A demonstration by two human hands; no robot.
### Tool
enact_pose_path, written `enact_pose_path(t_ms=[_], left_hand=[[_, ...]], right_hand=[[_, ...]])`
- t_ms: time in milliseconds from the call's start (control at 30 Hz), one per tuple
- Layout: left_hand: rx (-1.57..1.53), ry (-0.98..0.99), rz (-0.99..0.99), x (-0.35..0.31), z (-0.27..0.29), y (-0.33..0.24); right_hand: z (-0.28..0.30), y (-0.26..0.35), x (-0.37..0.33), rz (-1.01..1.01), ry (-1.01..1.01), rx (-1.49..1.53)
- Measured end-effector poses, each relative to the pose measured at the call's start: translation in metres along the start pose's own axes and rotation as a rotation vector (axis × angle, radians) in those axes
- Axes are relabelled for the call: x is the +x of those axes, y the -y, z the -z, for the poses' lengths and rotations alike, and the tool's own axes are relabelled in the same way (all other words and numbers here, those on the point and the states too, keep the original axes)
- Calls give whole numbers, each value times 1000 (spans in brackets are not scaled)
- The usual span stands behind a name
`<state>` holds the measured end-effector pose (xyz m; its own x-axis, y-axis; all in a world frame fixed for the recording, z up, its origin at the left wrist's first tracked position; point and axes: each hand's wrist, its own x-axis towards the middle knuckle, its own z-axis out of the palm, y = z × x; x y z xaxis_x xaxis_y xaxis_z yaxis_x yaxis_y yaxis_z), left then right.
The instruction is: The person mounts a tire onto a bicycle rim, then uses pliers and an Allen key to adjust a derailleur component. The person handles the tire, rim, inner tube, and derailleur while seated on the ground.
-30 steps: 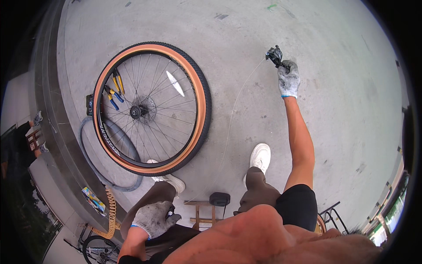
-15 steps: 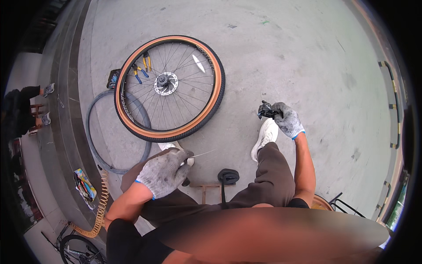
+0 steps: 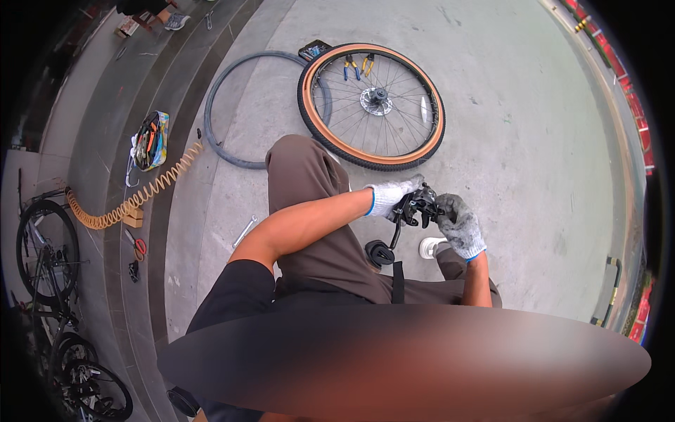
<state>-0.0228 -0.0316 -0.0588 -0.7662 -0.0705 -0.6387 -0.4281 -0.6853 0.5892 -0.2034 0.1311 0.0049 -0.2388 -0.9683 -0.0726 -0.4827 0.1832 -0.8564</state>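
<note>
2 gloved hands met on 1 black bicycle part (image 3: 420,204), near our knees; for places, we took this part as the centre of a clock, with 12 at the top of the view. The left hand (image 3: 395,198) was on its 9 o'clock side, the fingers bent around it and partly hidden, so we could not tell how firmly they pressed. The right hand (image 3: 460,225) was at 4 o'clock, its fingers curled in, with the tips holding the edge of the part.

In our judgement, the left hand served best as the steady support, leaving finer work to the right. Thick gloves probably weakened the feel, so close looking and light pressure were wiser than force; small moving pieces could pinch the cloth.

At 11 o'clock lay the wheel (image 3: 376,100), 2 pliers (image 3: 351,68) visible through its spokes; at 10, the grey inner tube (image 3: 246,164), partly under it; at 9, the spanner (image 3: 245,232); at 7, near us, the black roll (image 3: 380,253).
</note>
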Motion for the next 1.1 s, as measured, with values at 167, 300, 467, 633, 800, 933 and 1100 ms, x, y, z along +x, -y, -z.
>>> enact_pose_path(t_ms=[167, 300, 467, 633, 800, 933, 1100], left_hand=[[-77, 49, 67, -18, -2, 7], [23, -33, 83, -20, -5, 1], [629, -47, -199, -22, 2, -42], [1195, -337, -376, -35, -7, -85], [1421, -45, -175, -22, 6, -110], [1296, 255, 100, -5, 50, -135], [1361, 123, -143, 27, 161, -155]], right_hand=[[-40, 9, -17, 85, 14, -63], [-38, 12, -16, 169, 81, -85], [-26, -17, 17, -225, -71, 520], [-65, -62, 54, -379, 225, 1129], [-120, -90, 78, -296, -48, 1288], [-152, -116, 96, -447, -18, 1223], [-172, -190, 97, -504, 16, 1264]])
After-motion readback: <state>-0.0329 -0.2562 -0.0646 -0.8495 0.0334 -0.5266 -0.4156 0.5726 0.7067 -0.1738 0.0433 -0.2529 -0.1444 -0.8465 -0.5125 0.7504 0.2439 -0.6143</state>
